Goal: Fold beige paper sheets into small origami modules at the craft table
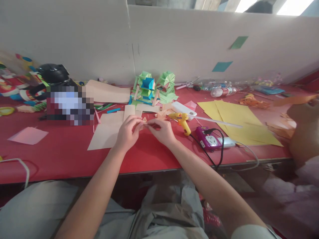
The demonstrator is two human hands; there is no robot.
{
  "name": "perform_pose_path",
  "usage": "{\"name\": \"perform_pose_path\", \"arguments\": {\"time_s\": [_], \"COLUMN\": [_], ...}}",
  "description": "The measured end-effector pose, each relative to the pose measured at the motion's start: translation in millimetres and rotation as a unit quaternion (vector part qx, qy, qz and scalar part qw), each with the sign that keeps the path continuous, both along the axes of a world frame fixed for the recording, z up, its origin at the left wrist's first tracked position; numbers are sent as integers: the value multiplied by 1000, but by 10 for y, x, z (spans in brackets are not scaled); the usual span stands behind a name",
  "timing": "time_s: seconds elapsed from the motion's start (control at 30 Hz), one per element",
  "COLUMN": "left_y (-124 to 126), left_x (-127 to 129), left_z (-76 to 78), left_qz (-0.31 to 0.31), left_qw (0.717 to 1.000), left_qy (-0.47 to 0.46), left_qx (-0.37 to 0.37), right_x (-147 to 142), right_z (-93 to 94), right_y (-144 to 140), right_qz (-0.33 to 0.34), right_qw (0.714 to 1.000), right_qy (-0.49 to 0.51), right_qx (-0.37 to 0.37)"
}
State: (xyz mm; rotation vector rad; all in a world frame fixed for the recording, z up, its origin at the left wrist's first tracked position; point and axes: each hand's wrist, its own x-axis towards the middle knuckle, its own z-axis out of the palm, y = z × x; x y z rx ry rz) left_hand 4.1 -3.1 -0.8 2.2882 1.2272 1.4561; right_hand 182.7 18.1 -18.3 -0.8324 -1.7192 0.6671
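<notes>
Pinching a small peach paper between the fingertips of the left hand and the right hand, with both grips narrow and almost meeting. Holding the paper over the red table, between the pale sheet and the glue gun. Reaching partly over the pale sheet with the left hand. Facing green models beyond the hands, with a blue model in front, and having a purple socket near the glue gun.
</notes>
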Motion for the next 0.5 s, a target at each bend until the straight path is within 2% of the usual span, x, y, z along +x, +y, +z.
{"name": "perform_pose_path", "arguments": {"time_s": [0.3,0.5], "left_y": [4,26], "left_x": [-7,-13], "left_z": [-15,-19], "left_qz": [8,-1], "left_qw": [1000,999], "left_qy": [0,2], "left_qx": [13,54], "right_x": [19,28], "right_z": [78,65], "right_y": [15,28], "right_qz": [42,46], "right_qw": [995,995], "right_qy": [-23,-23], "right_qx": [83,90]}}
